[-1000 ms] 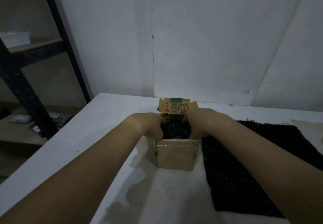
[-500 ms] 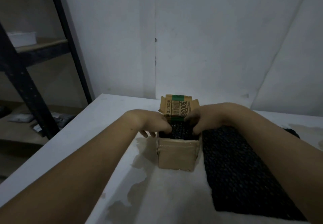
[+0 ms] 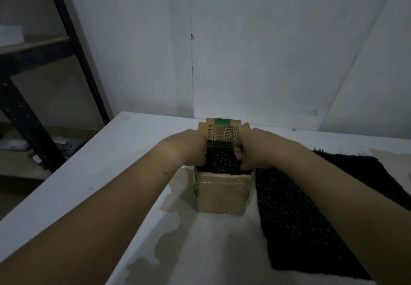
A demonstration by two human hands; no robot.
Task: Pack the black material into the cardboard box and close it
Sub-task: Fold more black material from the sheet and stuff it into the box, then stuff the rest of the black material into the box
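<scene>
A small brown cardboard box [image 3: 220, 195] stands open on the white table [image 3: 93, 173]. Its far flap [image 3: 222, 134], printed and taped green, stands up. Black mesh material [image 3: 219, 162] fills the top of the box. My left hand [image 3: 189, 149] presses at the box's left side, fingers curled down onto the material. My right hand [image 3: 251, 151] does the same at the right side. More black mesh [image 3: 289, 218] lies flat on the table to the right of the box, partly under my right forearm.
A white wall [image 3: 244, 51] rises just behind the table. A dark metal shelf frame [image 3: 73, 46] stands at the left, with small items on its lower shelf. Worn patches mark the table surface near me.
My right hand has come down from the box's far edge onto its right side. My left hand has curled tighter against the left side. The view has shifted slightly.
</scene>
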